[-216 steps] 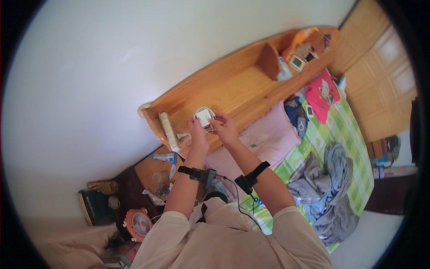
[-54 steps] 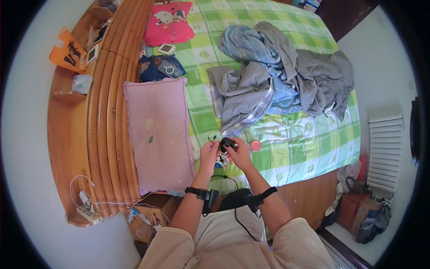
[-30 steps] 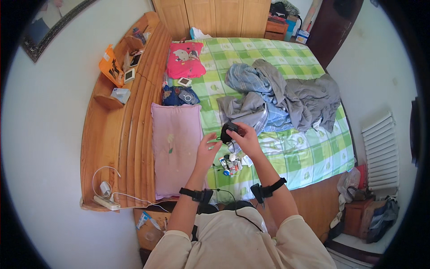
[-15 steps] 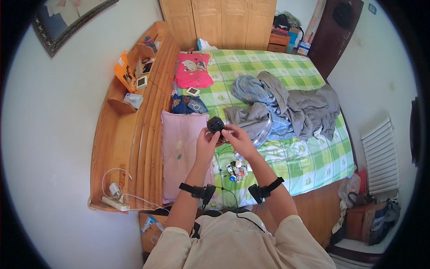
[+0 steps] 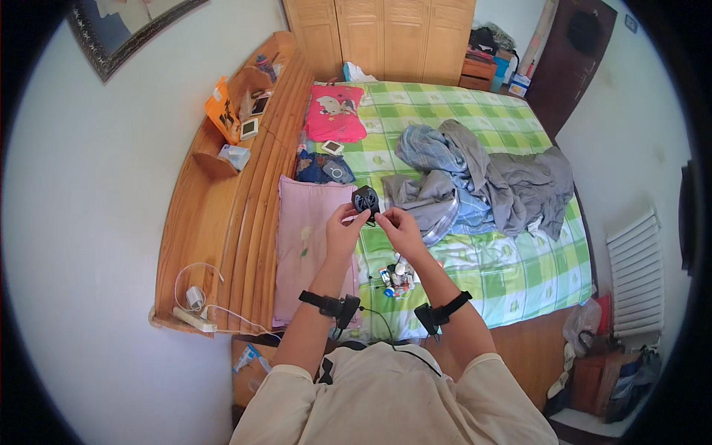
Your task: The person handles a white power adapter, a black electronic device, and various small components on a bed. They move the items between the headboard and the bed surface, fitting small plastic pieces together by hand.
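**Two hands held a small black thing over the bed**

Both wrists wore black bands. The left hand (image 5: 343, 226) and the right hand (image 5: 397, 225) pinched a small black object (image 5: 365, 200) with their fingertips, up in the air above the green checked bed (image 5: 519, 259). Below the hands, a heap of little colourful things (image 5: 394, 278) lay on the sheet, beside a long pink pillow (image 5: 311, 245). Farther off sat a grey and blue blanket pile (image 5: 482, 178) and a bright pink pillow (image 5: 335, 113). On the wooden headboard shelf (image 5: 215, 222) stood a flat orange package (image 5: 222, 111).
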The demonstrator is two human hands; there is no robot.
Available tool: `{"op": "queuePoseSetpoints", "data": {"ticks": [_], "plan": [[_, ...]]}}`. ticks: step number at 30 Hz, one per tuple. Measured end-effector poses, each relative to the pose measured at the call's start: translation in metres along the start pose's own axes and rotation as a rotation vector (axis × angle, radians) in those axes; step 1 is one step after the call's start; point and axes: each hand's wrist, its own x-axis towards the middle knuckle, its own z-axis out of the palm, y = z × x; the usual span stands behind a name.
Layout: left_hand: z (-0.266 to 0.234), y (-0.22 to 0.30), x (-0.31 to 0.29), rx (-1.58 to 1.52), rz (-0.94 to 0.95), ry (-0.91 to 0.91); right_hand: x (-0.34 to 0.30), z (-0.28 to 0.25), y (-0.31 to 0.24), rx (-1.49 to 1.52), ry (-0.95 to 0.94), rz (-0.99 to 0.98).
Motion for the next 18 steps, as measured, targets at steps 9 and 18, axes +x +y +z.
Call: {"op": "queuePoseSetpoints", "data": {"ticks": [9, 18], "plan": [[0.01, -0.02, -0.015, 0.054, 0.081, 0.239, -0.022, -0.02, -0.011, 0.005, -0.173, -0.127], [0.01, -0.014, -0.027, -0.102, -0.024, 0.341, -0.027, -0.025, 0.02, -0.031, -0.449, 0.141]]}}
